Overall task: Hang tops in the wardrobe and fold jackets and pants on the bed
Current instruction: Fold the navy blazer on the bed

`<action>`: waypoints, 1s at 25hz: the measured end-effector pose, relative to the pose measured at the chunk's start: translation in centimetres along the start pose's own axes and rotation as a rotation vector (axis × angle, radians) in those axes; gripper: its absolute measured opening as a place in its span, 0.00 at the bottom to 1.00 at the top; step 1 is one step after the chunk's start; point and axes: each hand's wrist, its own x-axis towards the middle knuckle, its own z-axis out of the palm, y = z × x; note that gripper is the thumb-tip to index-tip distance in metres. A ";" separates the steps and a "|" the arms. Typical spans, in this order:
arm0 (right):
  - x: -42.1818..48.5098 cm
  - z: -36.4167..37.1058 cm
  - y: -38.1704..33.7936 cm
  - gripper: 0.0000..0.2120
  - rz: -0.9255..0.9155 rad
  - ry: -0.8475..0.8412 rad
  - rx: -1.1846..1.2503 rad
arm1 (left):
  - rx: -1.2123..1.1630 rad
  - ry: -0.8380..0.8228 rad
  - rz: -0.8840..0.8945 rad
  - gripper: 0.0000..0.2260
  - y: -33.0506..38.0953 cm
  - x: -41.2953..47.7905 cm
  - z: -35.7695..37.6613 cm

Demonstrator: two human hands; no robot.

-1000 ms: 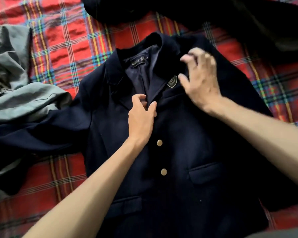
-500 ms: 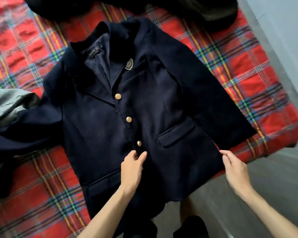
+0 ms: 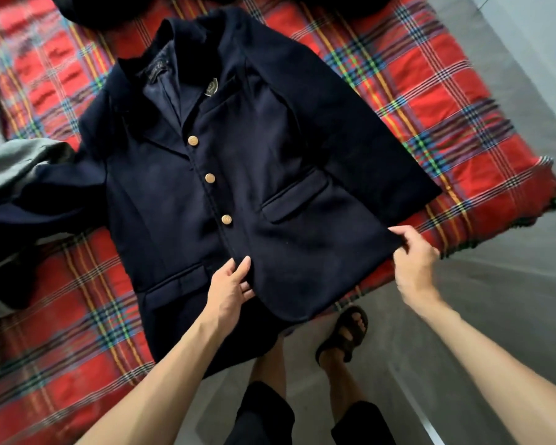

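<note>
A navy jacket [image 3: 238, 175] lies face up on the bed [image 3: 463, 175], spread over a red plaid blanket [image 3: 414, 75]. Its collar points toward the far side and its hem reaches the near edge, where the lower part hangs over. Three brass buttons [image 3: 210, 178] run down the front, and a small badge [image 3: 212, 87] sits on the lapel. A flap pocket [image 3: 297, 199] shows on the panel nearer the right hand.

The left hand [image 3: 230, 284] is at the front opening just below the lowest button. Its thumb lies on top of the cloth and its fingers [image 3: 246, 289] are tucked under the panel's edge, clamped on the jacket. The right hand [image 3: 413, 252] is at the hem's outer corner, with thumb and curled fingers pinching the fabric there. The stretch of hem between the two hands lies smooth.

One sleeve lies along the jacket's side on the blanket. The other sleeve [image 3: 29, 207] stretches out the opposite way, across a crumpled grey garment [image 3: 10, 162]. Another dark garment [image 3: 87, 11] lies bunched past the collar at the far edge of the bed. Below the hem a foot in a dark sandal [image 3: 345, 335] stands on the grey floor [image 3: 511, 316].
</note>
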 end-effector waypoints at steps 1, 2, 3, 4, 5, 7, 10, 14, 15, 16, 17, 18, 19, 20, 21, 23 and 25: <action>-0.3 -1.2 0.4 0.23 -0.090 0.077 -0.043 | -0.015 -0.023 0.015 0.08 -0.4 -0.2 0.2; -0.4 -2.1 1.2 0.24 -0.141 0.106 -0.091 | 0.016 -0.031 0.022 0.09 -0.9 -0.4 0.6; -0.5 -2.7 2.0 0.25 -0.143 0.061 -0.131 | 0.064 -0.016 0.018 0.09 -1.4 -0.4 0.8; -0.6 -2.8 3.0 0.26 -0.127 -0.029 -0.168 | 0.119 0.015 0.013 0.07 -1.9 -0.4 0.9; -0.5 -2.8 3.7 0.27 -0.150 -0.085 -0.194 | 0.161 0.048 0.012 0.06 -2.3 -0.4 1.1; 0.0 -2.2 3.2 0.27 -0.238 -0.023 -0.201 | 0.216 0.093 0.023 0.04 -2.6 -0.3 1.4; 0.0 -1.1 0.6 0.21 -0.539 -0.004 -0.297 | 0.173 0.158 0.037 0.07 -2.3 -0.3 1.2; 0.4 0.9 -0.2 0.12 -0.611 -0.296 -0.514 | 0.141 0.158 0.053 0.06 -1.5 0.2 0.5; 0.9 1.2 -0.9 0.12 -0.583 -0.266 -0.510 | 0.139 0.162 0.051 0.07 -1.2 0.5 0.3; 1.2 1.4 -1.7 0.12 -0.588 -0.216 -0.496 | 0.141 0.155 0.047 0.07 -0.9 0.6 0.1; 1.4 1.7 -2.6 0.14 -0.631 -0.184 -0.489 | 0.152 0.143 0.037 0.07 -0.8 0.8 0.0; 1.5 2.2 -3.6 0.17 -0.693 -0.189 -0.492 | 0.168 0.128 0.027 0.07 -0.7 0.9 -0.3; 1.4 2.9 -4.4 0.19 -0.756 -0.225 -0.503 | 0.181 0.107 0.022 0.06 -0.7 1.0 -0.5; 1.0 3.8 -5.0 0.22 -0.810 -0.281 -0.529 | 0.194 0.093 0.031 0.06 -0.6 1.0 -0.6; 0.3 4.7 -5.4 0.25 -0.852 -0.344 -0.570 | 0.208 0.099 0.053 0.09 -0.5 0.9 -0.6; -1.5 6.1 -4.9 0.29 -0.884 -0.442 -0.664 | 0.235 0.147 0.098 0.11 -0.5 0.8 -1.0; -2.7 6.5 -3.9 0.30 -0.836 -0.488 -0.681 | 0.270 0.155 0.093 0.11 -0.8 0.5 -1.5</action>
